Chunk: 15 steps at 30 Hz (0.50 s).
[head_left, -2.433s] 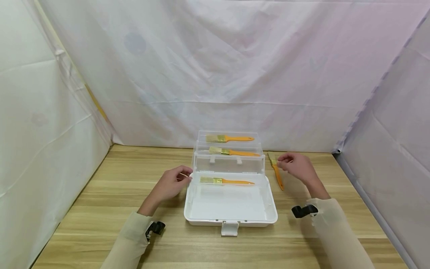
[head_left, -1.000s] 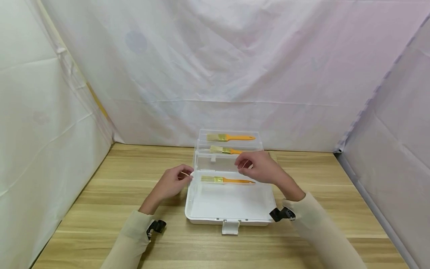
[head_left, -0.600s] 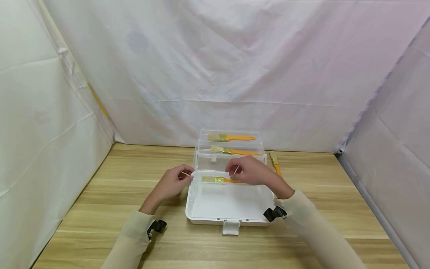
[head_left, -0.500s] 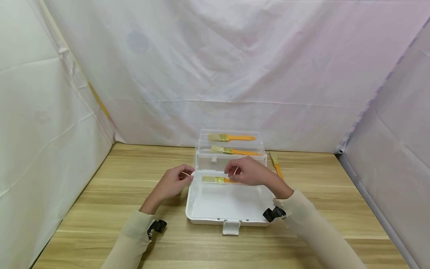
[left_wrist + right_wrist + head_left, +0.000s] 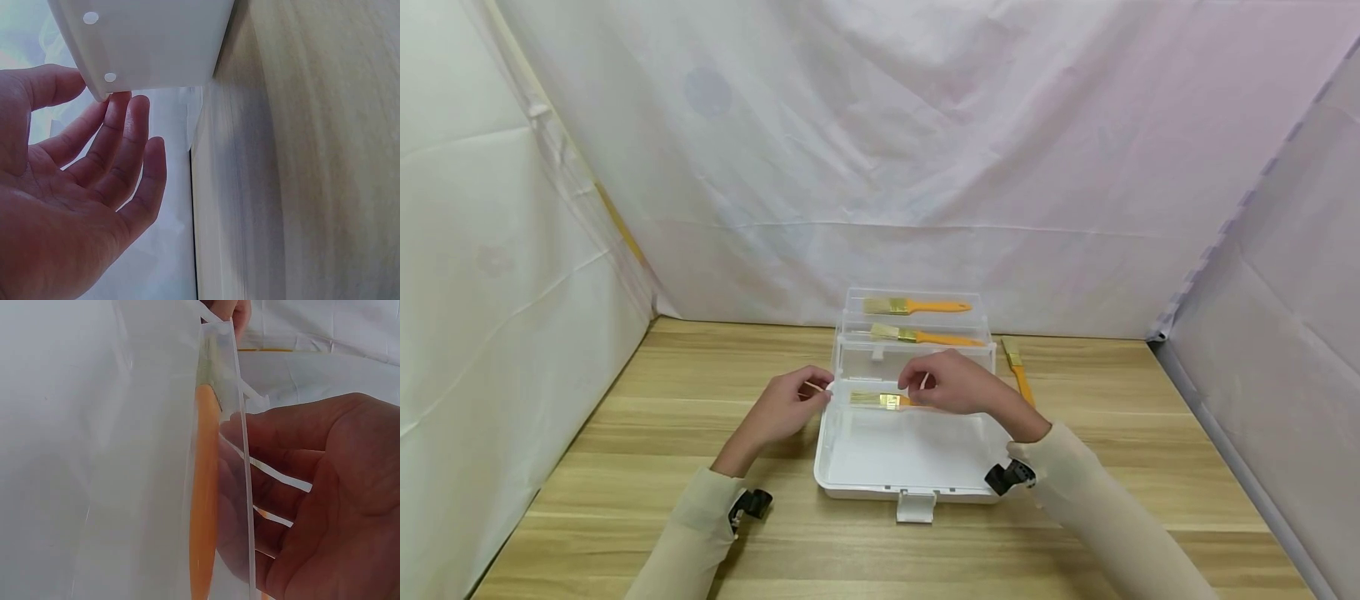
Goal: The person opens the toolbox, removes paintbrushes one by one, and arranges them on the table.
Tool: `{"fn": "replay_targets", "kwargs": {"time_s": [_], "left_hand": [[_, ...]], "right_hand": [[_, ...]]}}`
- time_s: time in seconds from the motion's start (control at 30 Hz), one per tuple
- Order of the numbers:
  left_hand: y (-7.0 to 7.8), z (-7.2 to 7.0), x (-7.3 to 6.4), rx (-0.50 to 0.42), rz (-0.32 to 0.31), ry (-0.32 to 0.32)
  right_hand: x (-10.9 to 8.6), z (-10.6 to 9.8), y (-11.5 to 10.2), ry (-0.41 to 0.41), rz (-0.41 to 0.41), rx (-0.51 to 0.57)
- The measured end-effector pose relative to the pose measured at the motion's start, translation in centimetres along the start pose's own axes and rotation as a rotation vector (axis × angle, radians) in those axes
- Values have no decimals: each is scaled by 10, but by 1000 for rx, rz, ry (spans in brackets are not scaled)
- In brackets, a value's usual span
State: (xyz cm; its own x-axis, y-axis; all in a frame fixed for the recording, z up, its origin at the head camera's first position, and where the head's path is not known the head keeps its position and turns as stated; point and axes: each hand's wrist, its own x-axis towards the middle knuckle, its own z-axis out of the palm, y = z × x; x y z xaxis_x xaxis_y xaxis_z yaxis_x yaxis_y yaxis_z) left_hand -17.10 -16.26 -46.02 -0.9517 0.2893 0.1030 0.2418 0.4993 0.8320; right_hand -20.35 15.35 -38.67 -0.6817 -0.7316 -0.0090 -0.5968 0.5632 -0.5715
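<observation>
A white box (image 5: 917, 493) with a raised clear tiered tray section stands on the table. My left hand (image 5: 792, 406) pinches the box's back left corner, thumb on one side of the rim and fingertips on the other; the left wrist view shows the corner (image 5: 100, 81) between them. My right hand (image 5: 951, 382) reaches into the clear front tray (image 5: 247, 512), its curled fingers and thumb at a paintbrush (image 5: 889, 402). The thumb tip lies by the ferrule end of the orange handle (image 5: 205, 487). In the head view this hand hides most of the handle.
Two more paintbrushes lie in the upper trays, one in the top (image 5: 917, 307) and one in the tray below (image 5: 925, 337). Another paintbrush (image 5: 1018, 375) lies on the wooden table (image 5: 700, 367) right of the box. White cloth (image 5: 895, 150) hangs behind.
My right hand has left the brush on the table and come left over the front tray's brush, whose ferrule now shines brighter. My left hand stays at the box corner.
</observation>
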Motion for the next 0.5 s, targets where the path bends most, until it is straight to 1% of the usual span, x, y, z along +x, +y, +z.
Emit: {"fn": "replay_targets", "kwargs": {"time_s": [0.13, 0.5], "left_hand": [[0, 0, 0, 8, -2, 0], [1, 0, 0, 5, -2, -2]], "right_hand": [[1, 0, 0, -3, -8, 0], [0, -1, 0, -80, -15, 7]]}}
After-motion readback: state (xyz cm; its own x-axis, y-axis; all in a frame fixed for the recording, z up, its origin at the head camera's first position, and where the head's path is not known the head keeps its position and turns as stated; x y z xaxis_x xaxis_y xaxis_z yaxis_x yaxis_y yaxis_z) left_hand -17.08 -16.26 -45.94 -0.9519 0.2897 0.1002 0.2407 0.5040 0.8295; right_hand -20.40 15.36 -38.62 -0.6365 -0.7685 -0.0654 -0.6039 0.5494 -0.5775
